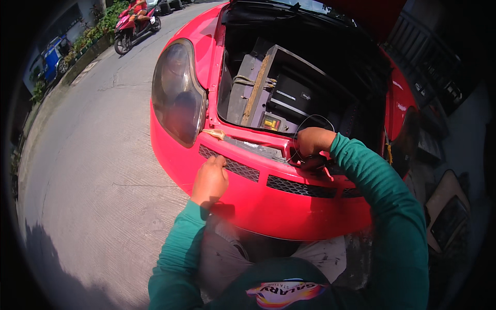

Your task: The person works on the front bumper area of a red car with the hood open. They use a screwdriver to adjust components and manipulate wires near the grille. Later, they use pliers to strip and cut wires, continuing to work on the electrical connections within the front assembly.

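Note:
At the red car's front bumper [235, 201], my left hand [211, 181] has its fingers closed against the left mesh grille [240, 169]; what they grip, if anything, is hidden. My right hand [315, 142] is curled down into the front edge of the open trunk, beside a thin wire loop [330, 122]; its fingertips are hidden. A tan object [214, 133] lies by the dark headlight [178, 93]. Between my hands is a grey recessed strip [258, 150]. Another mesh grille [299, 186] sits below my right hand.
The trunk holds a wooden-edged box [257, 88], black units [289, 98] and cords. A pink scooter [132, 28] with a rider is on the concrete road [88, 181] at upper left. A blue vehicle [57, 54] stands beyond. A beige mat [439, 191] lies right, near a dark railing [413, 46].

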The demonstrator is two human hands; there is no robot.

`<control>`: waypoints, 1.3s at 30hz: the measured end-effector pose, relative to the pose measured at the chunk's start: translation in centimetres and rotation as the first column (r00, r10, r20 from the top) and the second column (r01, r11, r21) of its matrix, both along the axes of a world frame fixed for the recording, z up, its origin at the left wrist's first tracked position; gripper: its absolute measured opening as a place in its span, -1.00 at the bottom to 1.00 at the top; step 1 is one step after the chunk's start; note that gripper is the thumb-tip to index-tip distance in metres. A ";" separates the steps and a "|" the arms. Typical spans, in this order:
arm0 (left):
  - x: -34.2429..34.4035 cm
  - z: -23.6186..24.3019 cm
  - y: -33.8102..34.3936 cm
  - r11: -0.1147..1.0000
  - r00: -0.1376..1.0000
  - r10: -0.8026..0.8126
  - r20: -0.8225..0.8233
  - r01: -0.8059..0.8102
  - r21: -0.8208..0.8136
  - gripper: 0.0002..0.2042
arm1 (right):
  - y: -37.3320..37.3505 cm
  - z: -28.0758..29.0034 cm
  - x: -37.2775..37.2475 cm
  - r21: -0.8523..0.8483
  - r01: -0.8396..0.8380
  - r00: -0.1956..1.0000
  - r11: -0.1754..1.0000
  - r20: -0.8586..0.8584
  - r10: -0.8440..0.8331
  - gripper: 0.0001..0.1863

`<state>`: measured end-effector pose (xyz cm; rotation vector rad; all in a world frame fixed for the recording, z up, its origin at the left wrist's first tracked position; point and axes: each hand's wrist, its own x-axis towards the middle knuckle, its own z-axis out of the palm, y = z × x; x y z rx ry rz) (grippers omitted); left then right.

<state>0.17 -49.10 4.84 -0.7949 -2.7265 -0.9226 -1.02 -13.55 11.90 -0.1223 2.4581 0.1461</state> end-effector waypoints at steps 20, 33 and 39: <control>-1.6 1.5 17.2 0.848 0.877 -0.447 0.177 0.351 0.397 -0.69 | -0.6 5.1 4.4 -0.082 0.025 0.915 0.996 -0.399 -0.056 -0.73; -1.9 -1.2 20.4 0.673 0.656 -0.615 0.437 0.148 0.725 -0.82 | 1.9 5.0 7.9 -0.861 0.209 0.822 0.463 -0.102 -0.561 -0.58; -2.2 -0.7 20.4 0.656 0.592 -0.644 0.485 0.101 0.748 -0.85 | 5.8 4.4 8.4 -0.970 0.242 0.730 -0.026 0.200 -0.654 -0.78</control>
